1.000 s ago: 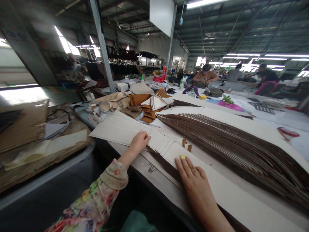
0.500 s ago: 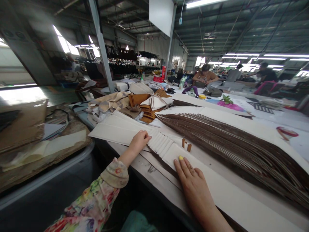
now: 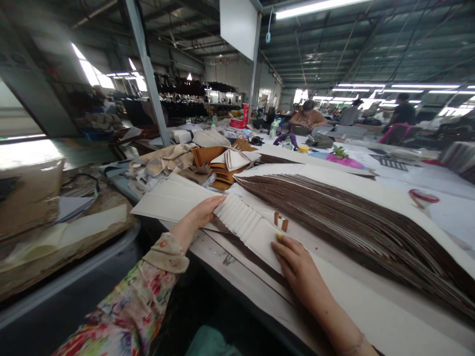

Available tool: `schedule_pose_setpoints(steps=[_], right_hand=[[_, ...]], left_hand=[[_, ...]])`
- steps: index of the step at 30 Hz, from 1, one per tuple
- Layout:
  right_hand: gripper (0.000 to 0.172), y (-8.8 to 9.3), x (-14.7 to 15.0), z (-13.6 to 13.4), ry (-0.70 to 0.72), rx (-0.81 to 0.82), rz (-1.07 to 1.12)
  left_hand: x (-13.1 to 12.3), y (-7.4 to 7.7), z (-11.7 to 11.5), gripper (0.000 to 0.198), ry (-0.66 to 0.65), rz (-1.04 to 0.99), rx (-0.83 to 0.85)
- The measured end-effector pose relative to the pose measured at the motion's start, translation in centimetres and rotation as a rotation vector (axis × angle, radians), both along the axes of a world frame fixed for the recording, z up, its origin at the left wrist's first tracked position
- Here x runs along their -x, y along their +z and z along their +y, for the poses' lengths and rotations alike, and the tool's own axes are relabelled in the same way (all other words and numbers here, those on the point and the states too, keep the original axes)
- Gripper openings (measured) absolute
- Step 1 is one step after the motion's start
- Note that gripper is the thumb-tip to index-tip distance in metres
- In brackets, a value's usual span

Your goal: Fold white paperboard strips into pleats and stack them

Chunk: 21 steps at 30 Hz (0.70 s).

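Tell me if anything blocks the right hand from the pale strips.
Nothing visible does: the right hand lies directly on the pale strips. The small brown pieces sit beside the strips, toward the dark-edged stack.

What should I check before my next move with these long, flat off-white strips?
1. Left hand on the long, flat off-white strips: ok, touching beside the overlapped, stepped edges.
2. Right hand on them: ok, resting on their upper surface.
3. Stepped edges uncovered between the hands: ok.
4. Thick stack of white-topped, brown-edged sheets apart from both hands: ok, lying beyond them.
5. Small, flat brown pieces clear of the strips: cannot tell, close beside the far edge.
6. Undersides aligned: cannot tell, hidden.
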State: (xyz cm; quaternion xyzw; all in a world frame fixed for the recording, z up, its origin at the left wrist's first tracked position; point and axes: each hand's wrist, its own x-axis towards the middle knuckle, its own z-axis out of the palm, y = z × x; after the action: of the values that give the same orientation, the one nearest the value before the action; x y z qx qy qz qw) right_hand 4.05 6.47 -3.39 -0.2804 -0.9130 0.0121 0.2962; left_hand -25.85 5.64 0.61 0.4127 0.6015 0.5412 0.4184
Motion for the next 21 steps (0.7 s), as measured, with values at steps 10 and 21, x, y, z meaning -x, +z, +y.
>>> schedule_pose_setpoints(steps=[10, 21], right_hand=[[0.042, -0.1, -0.2, 0.2, -0.092, 0.202, 0.209], [0.071, 5.5, -5.1, 0.0, -0.160, 0.346, -0.037]], left_hand=[[-12.4, -2.7, -5.5, 0.037, -0.245, -0.680, 0.034], [-16.6, -4.0, -4.5, 0.030, 0.068, -0.271, 0.051]])
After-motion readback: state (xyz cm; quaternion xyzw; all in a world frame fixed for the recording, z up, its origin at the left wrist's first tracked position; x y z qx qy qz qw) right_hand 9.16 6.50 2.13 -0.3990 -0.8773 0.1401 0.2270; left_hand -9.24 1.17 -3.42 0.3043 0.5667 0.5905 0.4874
